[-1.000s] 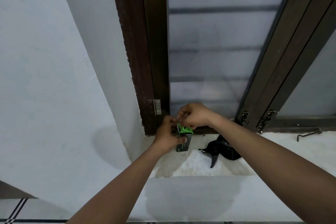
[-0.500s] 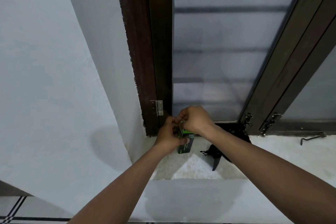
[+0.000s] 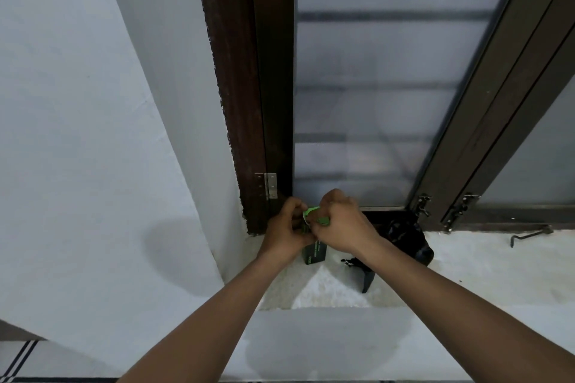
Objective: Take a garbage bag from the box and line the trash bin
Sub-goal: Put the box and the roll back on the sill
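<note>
Both hands, left (image 3: 284,232) and right (image 3: 340,225), pinched closed on the box (image 3: 315,253); sill (image 3: 485,270) beneath

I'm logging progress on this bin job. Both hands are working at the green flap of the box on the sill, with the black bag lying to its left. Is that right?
Not quite. The head view shows the black bag lying to the right of the box, not its left. The rest holds: the left hand and right hand are both at the green flap of the box on the sill.
</note>
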Motion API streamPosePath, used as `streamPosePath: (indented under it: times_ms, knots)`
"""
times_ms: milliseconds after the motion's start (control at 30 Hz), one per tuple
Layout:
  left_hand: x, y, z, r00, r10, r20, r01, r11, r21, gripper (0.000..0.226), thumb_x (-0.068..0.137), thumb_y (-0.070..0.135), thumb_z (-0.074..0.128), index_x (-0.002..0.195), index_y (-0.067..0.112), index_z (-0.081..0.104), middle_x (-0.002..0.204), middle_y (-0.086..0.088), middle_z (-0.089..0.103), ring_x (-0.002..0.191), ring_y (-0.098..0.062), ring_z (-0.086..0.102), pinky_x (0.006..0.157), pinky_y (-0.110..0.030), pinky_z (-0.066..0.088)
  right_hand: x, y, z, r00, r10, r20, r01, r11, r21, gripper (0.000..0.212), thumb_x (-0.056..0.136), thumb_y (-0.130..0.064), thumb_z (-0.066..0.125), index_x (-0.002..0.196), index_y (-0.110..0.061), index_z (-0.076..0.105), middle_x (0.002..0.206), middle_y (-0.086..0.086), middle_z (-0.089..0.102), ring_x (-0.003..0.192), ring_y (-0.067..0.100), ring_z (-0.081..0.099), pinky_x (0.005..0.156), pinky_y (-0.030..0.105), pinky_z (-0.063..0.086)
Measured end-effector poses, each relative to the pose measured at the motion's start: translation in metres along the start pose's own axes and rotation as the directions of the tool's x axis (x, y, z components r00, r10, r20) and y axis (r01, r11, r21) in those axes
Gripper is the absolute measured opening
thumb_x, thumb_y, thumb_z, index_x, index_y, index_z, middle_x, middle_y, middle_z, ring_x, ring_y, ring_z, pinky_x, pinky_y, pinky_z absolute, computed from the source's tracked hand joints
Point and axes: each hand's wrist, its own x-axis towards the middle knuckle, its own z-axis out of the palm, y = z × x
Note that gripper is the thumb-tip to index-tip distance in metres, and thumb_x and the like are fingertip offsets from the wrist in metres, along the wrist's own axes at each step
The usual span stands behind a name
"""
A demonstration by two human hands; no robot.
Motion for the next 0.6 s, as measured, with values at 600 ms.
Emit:
streamPosePath:
  times_ms: [600]
  knots:
    - [-0.01, 0.031, -0.012, 0.919, -0.121, -0.375, 0.176, 0.978, 0.113, 0.041, 0.082, 0.058, 0.076, 0.085, 0.02, 0.062, 0.08, 0.008, 0.066, 0.074, -0.009, 0.063, 0.061, -0.023, 0.045, -0.045, 0.024, 0.032, 0.947, 0.266, 0.18, -0.306, 0.574, 0.76, 0.06, 0.075, -0.022, 0.085, 0.127, -0.036, 0.059, 0.123, -0.004, 0.06, 0.102, 0.018, 0.07, 0.079, 0.033, 0.064]
